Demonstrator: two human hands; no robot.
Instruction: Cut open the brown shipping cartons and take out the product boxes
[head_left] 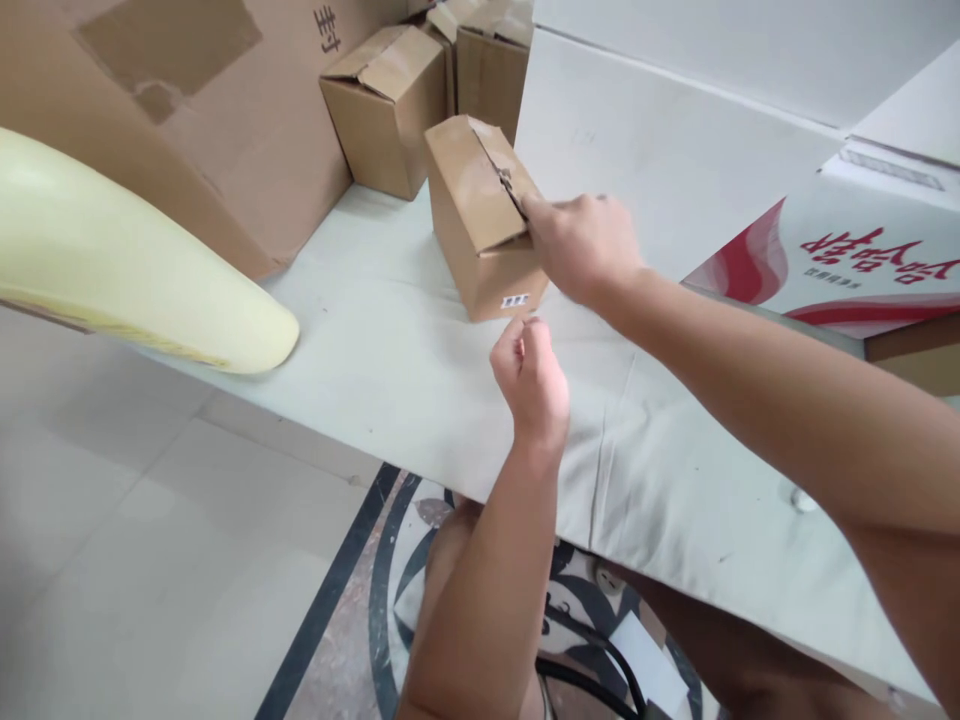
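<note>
A small brown cardboard box (480,200) stands on the pale cloth-covered surface, its top flaps meeting at a torn seam and a small white barcode label low on its front. My right hand (585,245) comes in from the right, its fingers curled at the top right edge of this box, touching the flap by the seam; its fingertips are partly hidden. Just in front of the label, my left hand (534,385) is closed in a loose fist, and nothing shows between its fingers. Whether it touches the box is unclear.
A large carton (225,130) and more small boxes (390,110) stand behind. At left lies a long pale yellow rounded object (150,260). White cartons (675,150), one with a red print (840,260), line the right. Black cables (592,690) hang below the surface's front edge.
</note>
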